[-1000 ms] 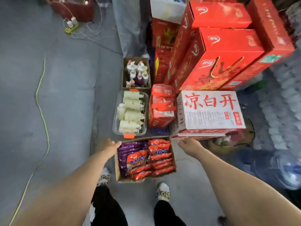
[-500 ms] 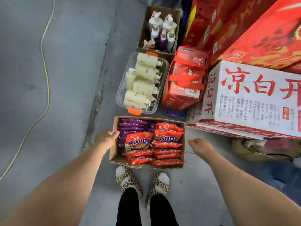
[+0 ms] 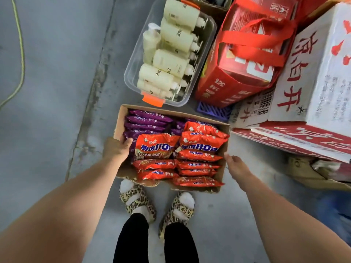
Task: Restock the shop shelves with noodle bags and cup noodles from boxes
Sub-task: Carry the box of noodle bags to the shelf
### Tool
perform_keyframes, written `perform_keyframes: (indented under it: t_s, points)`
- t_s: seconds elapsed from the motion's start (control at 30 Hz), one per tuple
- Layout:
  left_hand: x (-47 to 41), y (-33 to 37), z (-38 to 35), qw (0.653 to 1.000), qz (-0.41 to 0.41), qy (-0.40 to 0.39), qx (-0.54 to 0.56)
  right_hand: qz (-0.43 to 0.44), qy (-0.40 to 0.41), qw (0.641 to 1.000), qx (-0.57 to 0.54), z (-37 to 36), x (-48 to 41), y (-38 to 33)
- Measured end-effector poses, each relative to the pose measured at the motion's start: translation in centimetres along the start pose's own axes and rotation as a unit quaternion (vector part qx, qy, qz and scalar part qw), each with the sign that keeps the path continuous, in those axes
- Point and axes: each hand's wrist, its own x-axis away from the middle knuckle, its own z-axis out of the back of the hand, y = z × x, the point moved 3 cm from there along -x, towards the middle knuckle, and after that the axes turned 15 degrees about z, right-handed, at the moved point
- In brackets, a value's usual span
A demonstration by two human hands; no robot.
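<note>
Cardboard box [image 3: 120,124] of noodle bags, set on the grey floor [image 3: 57,114] at frame centre; purple bags [image 3: 146,122] fill its 11 o'clock part, orange bags [image 3: 201,147] the rest, stacked flat. Left hand [image 3: 116,149] grips the box's 9 o'clock wall, thumb hooked over the rim onto the bags. Right hand [image 3: 236,166] lies at the 3 o'clock wall, fingers bent; whether it holds the wall cannot be told. Leopard-print slippers [image 3: 136,202] stand at 6 o'clock, toes under the box edge. A clear plastic tub [image 3: 131,73] of cream pump bottles [image 3: 171,59] sits just beside the box at 12 o'clock; a red carry bag [image 3: 243,59] on a purple grid [image 3: 214,111] at 1 o'clock; white cartons with red characters [image 3: 319,73] crowd the 2 to 3 o'clock side. A yellow-green cable [image 3: 20,54] runs well apart at 10 o'clock
</note>
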Motion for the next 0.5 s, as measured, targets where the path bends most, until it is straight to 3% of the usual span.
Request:
perform_keyframes:
  t_s: [0.3,0.5]
  points:
    - [-7.1,-1.3,-2.9,0.999,-0.001,-0.007,0.045,0.028,-0.012,0.990,-0.137,-2.9,-4.6,2.8]
    - [-9.3,-1.2,-3.2,0.992,-0.008,-0.090,0.093,0.013,0.030,0.983,-0.180,-4.0,-5.1,1.2]
